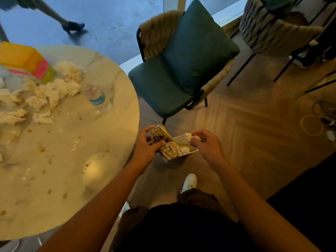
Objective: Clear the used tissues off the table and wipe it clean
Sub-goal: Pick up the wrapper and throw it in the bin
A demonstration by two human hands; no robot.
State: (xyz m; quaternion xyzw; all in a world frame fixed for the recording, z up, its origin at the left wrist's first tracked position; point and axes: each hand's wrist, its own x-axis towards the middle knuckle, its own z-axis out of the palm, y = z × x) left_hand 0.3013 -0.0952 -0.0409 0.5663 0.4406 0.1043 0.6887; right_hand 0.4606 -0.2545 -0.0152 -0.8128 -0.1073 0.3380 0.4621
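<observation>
Several crumpled white tissues [52,91] lie heaped on the far left of the round marble table [72,171], whose top is dotted with brown stains and crumbs. Off the table's right edge, my left hand [145,150] grips a shiny gold snack packet [163,140] above a small white bin [183,144] on the floor. My right hand [205,142] pinches a small wad of tissue [189,136] over that bin. More white tissue lies inside the bin.
A clear water bottle [94,96] lies on the table by the tissues, with a yellow and pink box [23,60] behind them. A green cushioned chair [181,66] stands beyond the bin. Another person's foot [72,26] is at the top left. Cables [312,124] lie at the right.
</observation>
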